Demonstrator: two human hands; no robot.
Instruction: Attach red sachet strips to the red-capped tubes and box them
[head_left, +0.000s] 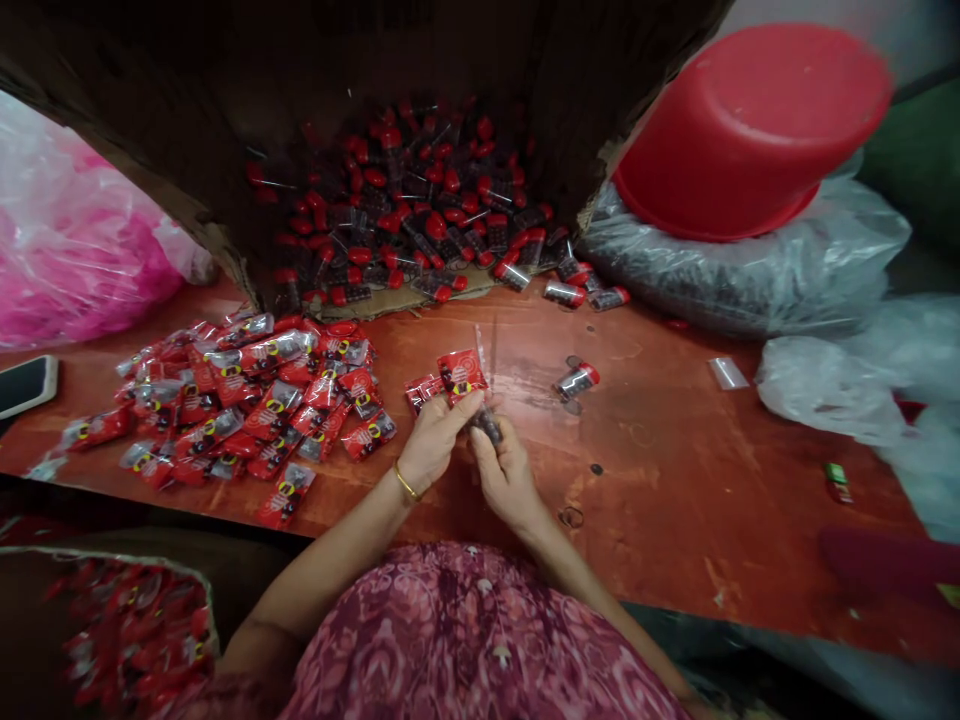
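Note:
My left hand (431, 445), a gold bangle at its wrist, is closed on a small red printed plastic packet (461, 370). More red packets (421, 391) show just behind its fingers; whether they are held too I cannot tell. Fingers of my right hand (508, 470) are closed round a small see-through bottle (487, 424) with dark contents, right against the packet's lower end. How far the bottle sits inside the packet is hidden by the fingers. To the right, a red-capped bottle (577, 381) lies on the wooden table (645, 450).
A heap of filled red packets (255, 400) covers the table's left side. Many red-capped bottles (405, 220) spill from a tipped cardboard box (225, 235). A phone (28, 386) lies far left; a red tub (750, 130) rests on a plastic sack (705, 275) at right.

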